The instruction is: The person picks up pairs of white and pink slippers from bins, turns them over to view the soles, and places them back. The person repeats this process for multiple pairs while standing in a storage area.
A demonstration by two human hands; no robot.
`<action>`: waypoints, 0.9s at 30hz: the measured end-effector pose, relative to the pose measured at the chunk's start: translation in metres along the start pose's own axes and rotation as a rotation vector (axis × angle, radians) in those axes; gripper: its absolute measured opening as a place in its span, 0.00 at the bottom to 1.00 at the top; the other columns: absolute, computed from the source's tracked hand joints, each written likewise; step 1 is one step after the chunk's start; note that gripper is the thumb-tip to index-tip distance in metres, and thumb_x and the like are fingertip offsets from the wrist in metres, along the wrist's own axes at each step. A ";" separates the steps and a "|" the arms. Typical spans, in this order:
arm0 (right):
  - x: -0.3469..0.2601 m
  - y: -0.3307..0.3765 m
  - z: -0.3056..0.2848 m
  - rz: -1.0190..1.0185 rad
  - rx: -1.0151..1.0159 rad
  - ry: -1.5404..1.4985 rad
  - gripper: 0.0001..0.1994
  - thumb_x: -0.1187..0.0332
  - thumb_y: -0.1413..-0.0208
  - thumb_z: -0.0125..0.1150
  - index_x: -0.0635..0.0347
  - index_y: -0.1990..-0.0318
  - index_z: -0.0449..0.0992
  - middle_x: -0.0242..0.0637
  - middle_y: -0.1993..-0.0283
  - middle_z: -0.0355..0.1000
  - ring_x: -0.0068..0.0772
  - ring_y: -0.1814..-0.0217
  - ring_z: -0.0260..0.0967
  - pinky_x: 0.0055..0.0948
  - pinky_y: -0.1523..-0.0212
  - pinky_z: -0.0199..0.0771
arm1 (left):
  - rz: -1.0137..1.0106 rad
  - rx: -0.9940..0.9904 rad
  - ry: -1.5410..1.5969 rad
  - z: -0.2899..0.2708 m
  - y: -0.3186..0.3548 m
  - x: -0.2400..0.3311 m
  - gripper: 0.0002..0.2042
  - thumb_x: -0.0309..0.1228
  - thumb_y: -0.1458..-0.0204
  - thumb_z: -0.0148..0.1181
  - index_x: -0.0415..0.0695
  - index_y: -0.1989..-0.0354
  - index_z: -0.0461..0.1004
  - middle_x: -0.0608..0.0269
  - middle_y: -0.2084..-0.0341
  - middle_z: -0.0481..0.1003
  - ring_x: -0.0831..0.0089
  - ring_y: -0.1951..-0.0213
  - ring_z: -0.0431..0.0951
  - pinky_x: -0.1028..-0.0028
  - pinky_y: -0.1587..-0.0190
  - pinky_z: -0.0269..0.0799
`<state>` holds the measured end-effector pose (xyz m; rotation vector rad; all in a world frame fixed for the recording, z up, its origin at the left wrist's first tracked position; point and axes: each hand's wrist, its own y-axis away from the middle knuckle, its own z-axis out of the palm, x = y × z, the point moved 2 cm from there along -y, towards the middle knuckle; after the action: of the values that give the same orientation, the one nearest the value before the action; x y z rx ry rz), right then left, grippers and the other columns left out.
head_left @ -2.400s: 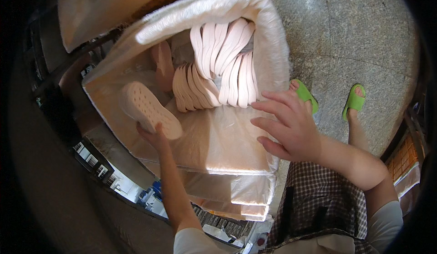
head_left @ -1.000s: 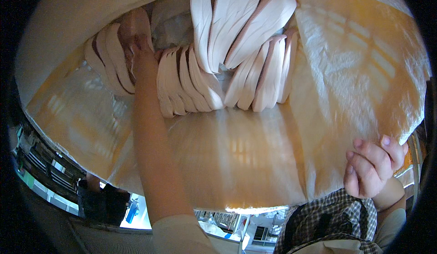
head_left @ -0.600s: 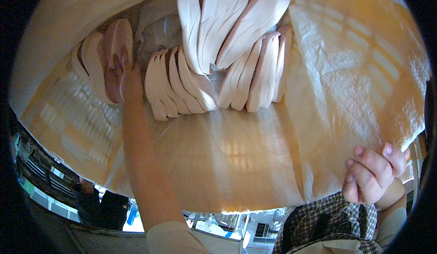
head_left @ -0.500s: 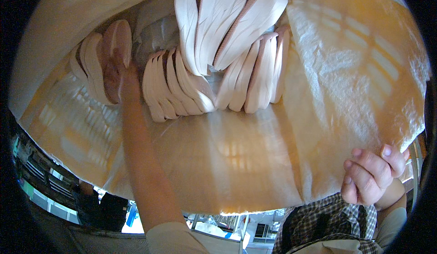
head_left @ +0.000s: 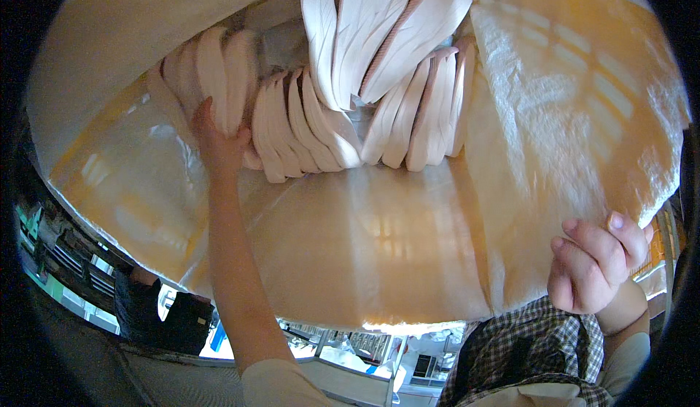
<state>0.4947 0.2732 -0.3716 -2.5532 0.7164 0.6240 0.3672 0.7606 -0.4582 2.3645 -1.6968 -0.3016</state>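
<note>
Pale shoe soles with brownish edges stand in packed bundles inside a large yellowish sack (head_left: pixel 408 276). My left hand (head_left: pixel 221 144) reaches in at the left, its thumb and fingers around the lower end of a bundle of soles (head_left: pixel 219 71). That bundle stands close beside the middle bundle (head_left: pixel 295 130). Another bundle (head_left: pixel 419 111) is to the right, and larger-looking soles (head_left: pixel 379 31) rest on top across the two. My right hand (head_left: pixel 594 265) is curled closed over the sack's rim at the lower right. Part of the left bundle is blurred.
The sack's film-like wall (head_left: pixel 561 115) rises on the right, creased and shiny. Below the rim are a checked cloth garment (head_left: pixel 514 341), a person in dark clothes (head_left: pixel 164 316) at the lower left, and a bright background with shelves or racks.
My left hand has shifted the left bundle of soles rightward, closer to the middle bundle, and the soles now stand more upright. My right hand keeps its hold on the rim.
</note>
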 end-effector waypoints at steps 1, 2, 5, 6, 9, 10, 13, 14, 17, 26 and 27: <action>0.000 -0.001 0.000 0.009 0.026 0.052 0.07 0.59 0.62 0.52 0.46 0.81 0.75 0.26 0.74 0.73 0.34 0.54 0.59 0.36 0.38 0.45 | -0.042 -0.011 0.093 0.000 0.000 -0.001 0.38 0.26 0.64 0.64 0.42 0.40 0.54 0.43 0.43 0.58 0.45 0.42 0.58 0.56 0.39 0.56; 0.001 -0.001 0.000 0.027 0.027 0.030 0.07 0.59 0.61 0.52 0.46 0.81 0.75 0.26 0.74 0.74 0.35 0.54 0.59 0.36 0.37 0.45 | -0.051 -0.034 0.078 0.001 -0.001 -0.003 0.39 0.25 0.63 0.64 0.40 0.39 0.52 0.43 0.42 0.57 0.47 0.40 0.57 0.57 0.39 0.55; 0.001 0.000 -0.001 0.034 -0.001 0.025 0.08 0.60 0.60 0.52 0.46 0.81 0.75 0.26 0.75 0.74 0.35 0.54 0.59 0.35 0.37 0.44 | -0.107 -0.190 0.193 0.009 -0.014 -0.011 0.39 0.32 0.59 0.64 0.40 0.37 0.50 0.43 0.40 0.55 0.49 0.39 0.56 0.56 0.39 0.54; 0.001 0.001 -0.002 0.040 -0.008 0.034 0.08 0.60 0.60 0.52 0.47 0.81 0.75 0.26 0.75 0.74 0.35 0.54 0.59 0.35 0.37 0.44 | -0.047 -0.180 -0.011 0.008 -0.018 -0.014 0.38 0.35 0.56 0.63 0.41 0.37 0.50 0.42 0.40 0.54 0.50 0.38 0.55 0.56 0.38 0.54; 0.004 0.001 -0.003 0.006 -0.036 -0.018 0.08 0.62 0.65 0.54 0.53 0.78 0.76 0.33 0.70 0.73 0.42 0.48 0.57 0.39 0.38 0.43 | -0.108 -0.117 -0.405 0.008 -0.028 -0.028 0.37 0.47 0.51 0.57 0.44 0.36 0.50 0.40 0.38 0.51 0.51 0.35 0.51 0.54 0.38 0.50; 0.004 -0.001 -0.003 -0.009 -0.034 -0.038 0.09 0.63 0.66 0.54 0.54 0.77 0.76 0.35 0.69 0.73 0.44 0.46 0.57 0.40 0.39 0.44 | -0.249 -0.030 -0.406 0.010 -0.030 -0.034 0.37 0.52 0.50 0.53 0.46 0.35 0.50 0.39 0.37 0.49 0.50 0.35 0.48 0.52 0.37 0.48; 0.005 -0.006 0.000 -0.063 -0.001 -0.056 0.08 0.64 0.68 0.55 0.54 0.77 0.76 0.35 0.68 0.73 0.45 0.46 0.58 0.40 0.40 0.46 | -0.495 0.049 -0.513 0.025 -0.034 -0.049 0.40 0.62 0.49 0.45 0.49 0.34 0.49 0.38 0.36 0.45 0.47 0.33 0.43 0.46 0.37 0.43; 0.006 -0.007 0.001 -0.041 0.011 -0.086 0.08 0.65 0.67 0.56 0.54 0.76 0.76 0.35 0.68 0.74 0.45 0.46 0.58 0.40 0.41 0.46 | -0.442 -0.038 -0.623 0.035 -0.040 -0.051 0.41 0.64 0.50 0.43 0.50 0.33 0.48 0.37 0.35 0.44 0.45 0.33 0.42 0.44 0.37 0.42; 0.003 -0.001 0.001 0.049 0.078 -0.100 0.07 0.65 0.65 0.56 0.51 0.76 0.77 0.32 0.68 0.75 0.40 0.50 0.61 0.38 0.41 0.48 | -0.466 -0.223 -0.565 0.039 -0.051 -0.060 0.40 0.64 0.48 0.40 0.48 0.33 0.48 0.36 0.36 0.45 0.45 0.33 0.43 0.44 0.37 0.42; 0.012 0.012 -0.005 0.138 0.223 -0.244 0.12 0.67 0.63 0.56 0.56 0.67 0.76 0.34 0.54 0.72 0.32 0.45 0.65 0.29 0.51 0.60 | -0.360 0.378 0.126 -0.011 0.053 0.145 0.30 0.43 0.42 0.48 0.33 0.39 0.51 0.36 0.40 0.52 0.43 0.38 0.52 0.54 0.38 0.49; 0.015 0.012 -0.009 0.136 0.184 -0.369 0.11 0.67 0.62 0.57 0.56 0.67 0.76 0.33 0.55 0.72 0.32 0.46 0.64 0.29 0.51 0.61 | -0.427 0.381 0.261 -0.020 0.073 0.184 0.29 0.42 0.41 0.46 0.33 0.39 0.51 0.37 0.40 0.51 0.44 0.38 0.51 0.54 0.38 0.48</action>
<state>0.5019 0.2535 -0.3752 -2.1527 0.7781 0.9923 0.3648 0.5646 -0.4256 2.8770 -1.2061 0.2852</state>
